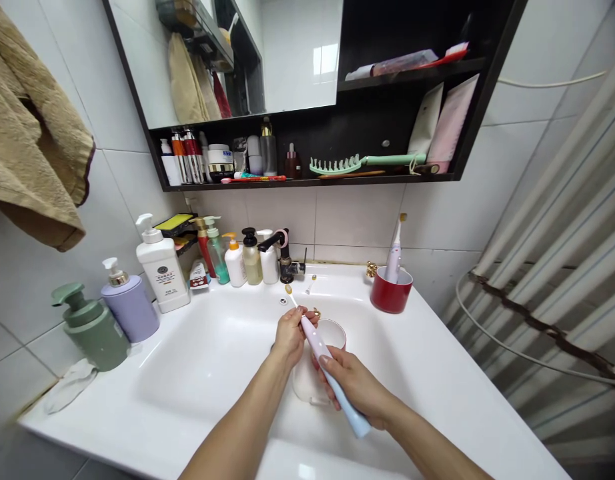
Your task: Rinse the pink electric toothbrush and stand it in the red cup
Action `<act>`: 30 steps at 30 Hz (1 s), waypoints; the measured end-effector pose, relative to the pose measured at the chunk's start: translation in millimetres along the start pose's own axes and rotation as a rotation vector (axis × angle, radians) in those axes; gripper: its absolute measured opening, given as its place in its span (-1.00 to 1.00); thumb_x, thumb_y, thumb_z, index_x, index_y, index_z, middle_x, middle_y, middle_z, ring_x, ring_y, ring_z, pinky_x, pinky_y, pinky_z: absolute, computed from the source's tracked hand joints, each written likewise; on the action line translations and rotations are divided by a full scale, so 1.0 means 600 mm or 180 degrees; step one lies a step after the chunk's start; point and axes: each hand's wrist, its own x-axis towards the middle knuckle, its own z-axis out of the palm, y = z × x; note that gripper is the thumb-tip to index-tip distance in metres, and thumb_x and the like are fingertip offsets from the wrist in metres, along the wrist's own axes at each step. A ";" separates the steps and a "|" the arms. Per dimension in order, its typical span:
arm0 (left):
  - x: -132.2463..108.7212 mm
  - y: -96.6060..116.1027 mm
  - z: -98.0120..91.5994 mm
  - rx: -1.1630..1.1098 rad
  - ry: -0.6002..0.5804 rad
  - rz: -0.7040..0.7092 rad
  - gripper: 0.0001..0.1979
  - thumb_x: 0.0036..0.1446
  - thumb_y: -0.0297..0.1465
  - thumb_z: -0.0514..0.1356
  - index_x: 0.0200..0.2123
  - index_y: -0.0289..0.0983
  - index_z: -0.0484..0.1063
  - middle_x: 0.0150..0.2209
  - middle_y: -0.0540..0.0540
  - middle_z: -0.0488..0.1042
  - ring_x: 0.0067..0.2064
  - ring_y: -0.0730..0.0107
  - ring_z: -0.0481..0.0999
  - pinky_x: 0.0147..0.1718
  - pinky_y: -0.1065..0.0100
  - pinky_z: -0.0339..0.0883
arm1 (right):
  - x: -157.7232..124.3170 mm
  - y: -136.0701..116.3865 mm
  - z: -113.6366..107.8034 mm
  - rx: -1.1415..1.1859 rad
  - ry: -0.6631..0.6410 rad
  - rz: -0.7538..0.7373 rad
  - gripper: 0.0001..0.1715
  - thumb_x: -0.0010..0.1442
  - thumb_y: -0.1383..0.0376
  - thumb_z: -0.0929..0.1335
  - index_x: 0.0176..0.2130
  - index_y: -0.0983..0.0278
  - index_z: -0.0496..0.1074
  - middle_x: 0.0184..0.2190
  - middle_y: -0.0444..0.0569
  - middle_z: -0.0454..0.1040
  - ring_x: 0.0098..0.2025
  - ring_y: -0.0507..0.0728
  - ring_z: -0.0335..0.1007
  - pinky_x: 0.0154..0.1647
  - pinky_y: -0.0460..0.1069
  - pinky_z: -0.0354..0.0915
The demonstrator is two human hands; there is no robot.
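Observation:
Above the basin of the white sink, an electric toothbrush with a pink-to-blue body slants up and to the left. My right hand is closed around its handle. With my left hand I pinch it at the neck, just below the yellowish bristle head. Behind my hands, a cup with a pale inside sits in the basin, partly hidden. A spare brush head lies on the back ledge by the tap. At the right, a red cup holds another electric toothbrush upright.
A black faucet rises at the back, beside several pump bottles. A white bottle, a purple bottle and a green bottle line the left ledge. Overhead hangs a dark cabinet with a mirror; a brown towel hangs left.

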 end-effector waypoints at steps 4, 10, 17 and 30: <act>-0.001 0.000 0.001 -0.0022 -0.0002 0.0112 -0.95 -0.13 -0.48 0.02 -0.55 -0.36 0.21 -0.66 -0.02 0.34 -0.57 0.51 0.37 -0.46 0.44 0.22 | -0.003 -0.001 0.004 -0.0619 0.0401 -0.0333 -0.75 -0.04 0.14 0.13 -0.41 0.28 0.14 -0.64 -0.21 0.13 -0.68 -0.09 0.06 -0.71 -0.16 0.08; -0.002 0.003 0.000 -0.0036 0.0011 0.0024 -0.96 -0.13 -0.49 0.01 -0.56 -0.36 0.21 -0.66 -0.01 0.32 -0.57 0.52 0.37 -0.47 0.43 0.23 | -0.003 -0.001 0.007 -0.0533 0.0262 -0.0265 -0.76 0.00 0.16 0.09 -0.42 0.28 0.12 -0.62 -0.20 0.11 -0.71 -0.11 0.06 -0.75 -0.18 0.08; 0.007 0.003 0.001 -0.0060 0.0291 -0.0010 -0.94 -0.09 -0.51 -0.02 -0.54 -0.36 0.21 -0.65 -0.01 0.30 -0.59 0.55 0.35 -0.48 0.45 0.25 | -0.006 0.003 -0.003 -0.0540 0.0203 -0.0151 -0.79 0.00 0.20 0.08 -0.44 0.29 0.12 -0.59 -0.18 0.12 -0.70 -0.11 0.09 -0.79 -0.20 0.06; 0.173 -0.006 0.081 0.3386 0.0400 -0.0013 -0.82 -0.27 -0.56 0.11 -0.76 -0.31 0.14 -0.72 -0.07 0.29 -0.49 0.32 0.38 -0.49 0.35 0.21 | -0.020 -0.012 -0.024 -0.0040 0.0464 -0.0497 -0.73 0.00 0.17 0.10 -0.30 0.26 0.14 -0.54 -0.17 0.14 -0.69 -0.12 0.09 -0.76 -0.19 0.08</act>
